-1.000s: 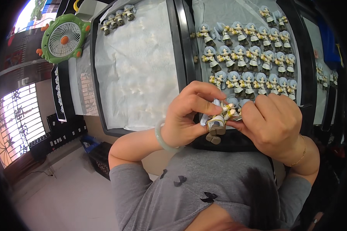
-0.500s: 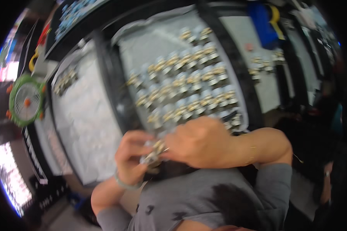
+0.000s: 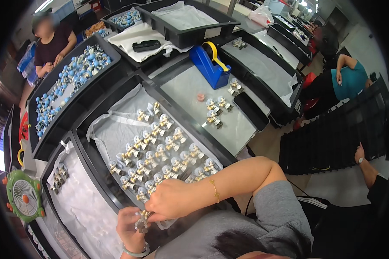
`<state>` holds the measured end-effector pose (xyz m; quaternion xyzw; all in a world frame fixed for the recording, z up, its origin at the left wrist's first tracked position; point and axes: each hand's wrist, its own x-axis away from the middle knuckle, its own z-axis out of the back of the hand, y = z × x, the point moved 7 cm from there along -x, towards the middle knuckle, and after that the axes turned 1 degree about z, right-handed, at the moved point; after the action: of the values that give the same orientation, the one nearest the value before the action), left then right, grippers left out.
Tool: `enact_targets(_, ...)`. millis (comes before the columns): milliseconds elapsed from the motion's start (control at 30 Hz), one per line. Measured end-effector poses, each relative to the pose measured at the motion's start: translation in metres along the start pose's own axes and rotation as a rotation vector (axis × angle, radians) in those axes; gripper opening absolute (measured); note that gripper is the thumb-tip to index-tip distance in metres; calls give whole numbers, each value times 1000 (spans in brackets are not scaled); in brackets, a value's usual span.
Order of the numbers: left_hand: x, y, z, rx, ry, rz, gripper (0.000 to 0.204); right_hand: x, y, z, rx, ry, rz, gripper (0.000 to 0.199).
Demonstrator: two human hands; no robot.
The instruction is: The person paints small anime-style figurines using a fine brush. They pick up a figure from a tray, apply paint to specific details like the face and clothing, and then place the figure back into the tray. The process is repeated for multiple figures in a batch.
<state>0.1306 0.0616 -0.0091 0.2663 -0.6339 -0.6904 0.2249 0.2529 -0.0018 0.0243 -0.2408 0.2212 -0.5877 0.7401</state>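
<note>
A small figurine (image 3: 141, 222) with grey-white and dark parts is held between my two hands, low in the view. My left hand (image 3: 129, 226), with a pale bangle at the wrist, pinches it from below and the left. Bent over its upper end, my right hand (image 3: 173, 199) has closed fingers and partly hides it. Just beyond lies a black tray (image 3: 104, 102) lined with white sheet, bearing rows of figurines (image 3: 161, 152) with pale blue hair and white-and-gold clothes. My right forearm covers the tray's near corner.
A second lined tray (image 3: 80, 216) at left holds dark small parts (image 3: 59, 178). Rightward are a blue tape dispenser (image 3: 208, 68), loose figurines (image 3: 212, 117) and a black box (image 3: 251, 111). A green fan (image 3: 26, 197) stands far left. Blue pieces (image 3: 80, 71) fill another tray. Co-workers are nearby.
The view has swung, so the trays appear lower and further left, and more of the room shows. Both hands remain together on the figurine.
</note>
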Motion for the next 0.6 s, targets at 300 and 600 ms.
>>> enact_targets(300, -4, 1, -2, -8, 9, 11, 28, 5, 0, 1, 114, 151, 15, 42)
enact_targets(600, -7, -2, -4, -141, -73, -120, 28, 2, 7, -3, 35, 24, -54, 36)
